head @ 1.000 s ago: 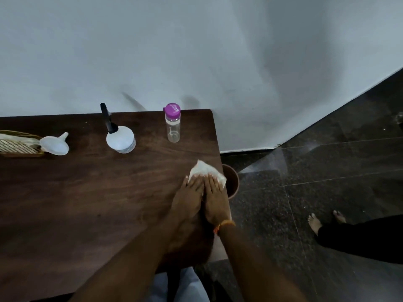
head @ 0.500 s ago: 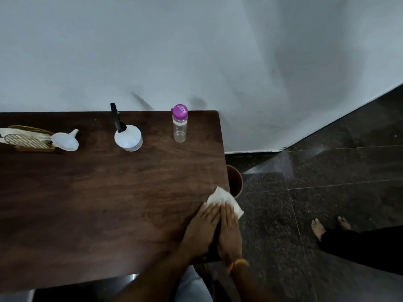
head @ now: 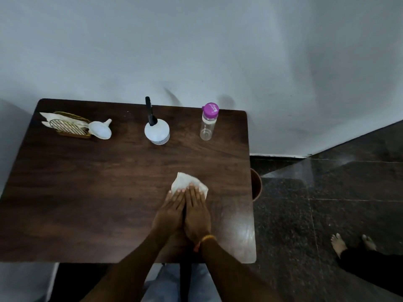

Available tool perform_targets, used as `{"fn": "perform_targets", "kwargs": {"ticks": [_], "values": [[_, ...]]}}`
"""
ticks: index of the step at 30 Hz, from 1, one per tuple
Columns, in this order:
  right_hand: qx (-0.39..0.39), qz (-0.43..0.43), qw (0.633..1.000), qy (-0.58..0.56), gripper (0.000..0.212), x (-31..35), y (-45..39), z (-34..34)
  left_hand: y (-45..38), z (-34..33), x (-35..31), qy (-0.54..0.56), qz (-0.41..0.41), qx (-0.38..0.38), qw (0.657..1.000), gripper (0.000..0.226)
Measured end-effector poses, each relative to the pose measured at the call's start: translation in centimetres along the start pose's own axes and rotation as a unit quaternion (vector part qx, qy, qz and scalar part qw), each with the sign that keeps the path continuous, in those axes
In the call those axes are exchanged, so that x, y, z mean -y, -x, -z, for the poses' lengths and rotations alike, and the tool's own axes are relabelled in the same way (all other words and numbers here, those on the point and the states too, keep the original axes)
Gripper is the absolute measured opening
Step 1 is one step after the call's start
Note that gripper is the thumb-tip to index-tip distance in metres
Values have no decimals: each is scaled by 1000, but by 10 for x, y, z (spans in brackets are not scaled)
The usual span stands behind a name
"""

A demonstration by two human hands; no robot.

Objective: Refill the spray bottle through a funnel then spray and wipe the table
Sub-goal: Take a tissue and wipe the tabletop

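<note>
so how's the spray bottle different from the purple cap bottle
The spray bottle is squat, round and white, topped by a tall black sprayer; the purple cap bottle is slim, clear and closed with a purple cap. The clear one looks empty; the white one's fill cannot be seen. Both stand upright at the table's far edge.

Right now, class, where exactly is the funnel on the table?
In the head view, the funnel lies at the table's far left, against the napkin holder, left of the spray bottle.
</note>
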State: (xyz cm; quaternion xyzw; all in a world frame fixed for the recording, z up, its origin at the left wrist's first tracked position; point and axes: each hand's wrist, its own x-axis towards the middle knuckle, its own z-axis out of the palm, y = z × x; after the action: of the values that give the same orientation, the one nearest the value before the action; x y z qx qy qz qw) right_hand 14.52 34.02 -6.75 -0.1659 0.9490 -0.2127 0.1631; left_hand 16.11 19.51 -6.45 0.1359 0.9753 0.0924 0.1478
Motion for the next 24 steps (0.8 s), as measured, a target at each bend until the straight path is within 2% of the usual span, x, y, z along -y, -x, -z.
{"fn": "perform_targets", "kwargs": {"ticks": [3,6,9,13,16,18,20,22,24], "values": [[-1,-26,999,-19,61,-24,53,-1,24,-10,-34,48,-64,-9,997,52],[-23,-65,997,35,67,-60,68,10,-4,-12,-67,79,-85,4,993,55],[-24,-97,993,64,71,-69,18,31,-50,7,-75,90,4,30,995,65],[17,-25,996,85,85,-47,-59,38,-77,33,-39,45,89,1,995,67],[27,17,997,65,78,-13,-68,13,-49,25,3,75,131,13,989,69],[31,34,999,29,75,15,-44,-5,-8,11,18,75,129,-20,989,64],[20,29,999,15,72,31,-3,-18,33,2,14,83,105,-21,991,70],[-5,8,1000,-10,70,30,33,-24,53,-2,-2,95,71,25,993,79],[-17,-21,999,-23,69,21,47,-23,47,-8,-16,88,46,12,995,64]]}}
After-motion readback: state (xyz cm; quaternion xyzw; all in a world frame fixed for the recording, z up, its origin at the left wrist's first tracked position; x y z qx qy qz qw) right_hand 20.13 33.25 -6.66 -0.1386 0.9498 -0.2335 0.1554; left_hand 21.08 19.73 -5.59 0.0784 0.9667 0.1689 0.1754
